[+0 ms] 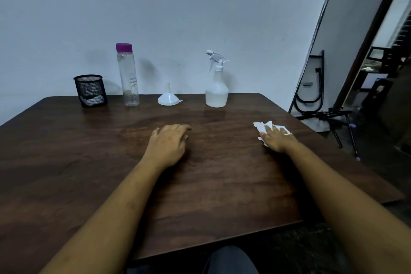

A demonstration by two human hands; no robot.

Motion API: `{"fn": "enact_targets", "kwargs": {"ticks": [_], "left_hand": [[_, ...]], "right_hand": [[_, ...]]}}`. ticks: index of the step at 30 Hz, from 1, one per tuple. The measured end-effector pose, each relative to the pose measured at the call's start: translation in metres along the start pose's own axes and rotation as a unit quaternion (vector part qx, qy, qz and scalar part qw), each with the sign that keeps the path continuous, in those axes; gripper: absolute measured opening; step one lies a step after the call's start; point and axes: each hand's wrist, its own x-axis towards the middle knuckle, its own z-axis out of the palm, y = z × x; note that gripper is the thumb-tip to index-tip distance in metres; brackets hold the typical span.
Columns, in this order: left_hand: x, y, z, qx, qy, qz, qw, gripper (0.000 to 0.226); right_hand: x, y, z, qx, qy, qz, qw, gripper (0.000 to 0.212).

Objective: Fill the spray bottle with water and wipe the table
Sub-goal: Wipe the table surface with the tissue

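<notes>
Where the table (211,189) meets the wall, our white spray bottle (216,93) stands upright, trigger head on. Our right hand (278,139) lies flat, fingers straight, pressing a crumpled white tissue (260,127) near the table's right edge. Left hand (169,144) rests palm-down, relaxed, holding nothing. Dark wood top. Funnel (168,98), purple-capped clear bottle (128,78) and black mesh cup (90,91) line the far edge.

Both flat: left grip (169,143), right grip (278,139)

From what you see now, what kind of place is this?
Probably a plain room in a home or small office, though I cannot be sure: a dark wooden table stands against a bare white wall, with a black mesh pen holder on it.
</notes>
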Motion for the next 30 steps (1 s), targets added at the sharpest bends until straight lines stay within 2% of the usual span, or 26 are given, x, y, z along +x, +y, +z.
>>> {"fn": "enact_targets", "kwargs": {"ticks": [2,7,13,18,24,30], "left_hand": [[0.003,-0.008,-0.003,-0.015,0.018,-0.024,0.999,0.036],[0.003,-0.032,-0.018,-0.031,0.052,-0.085,0.995,0.034],[-0.009,-0.080,-0.039,-0.054,0.082,-0.193,0.976,0.035],[-0.014,-0.090,-0.038,-0.073,0.076,-0.234,0.966,0.033],[-0.021,-0.105,-0.044,-0.080,0.125,-0.297,0.943,0.032],[-0.013,-0.102,-0.038,-0.063,0.143,-0.268,0.950,0.031]], "right_hand": [[-0.012,-0.023,-0.004,-0.001,-0.013,-0.020,1.000,0.058],[-0.041,-0.112,-0.007,-0.029,-0.026,-0.154,0.987,0.058],[-0.079,-0.228,0.001,0.005,-0.035,-0.291,0.956,0.061],[-0.105,-0.284,0.010,0.017,-0.048,-0.383,0.922,0.063],[-0.101,-0.318,0.008,-0.028,-0.053,-0.445,0.894,0.055],[-0.065,-0.327,-0.006,0.013,-0.053,-0.424,0.904,0.062]]}}
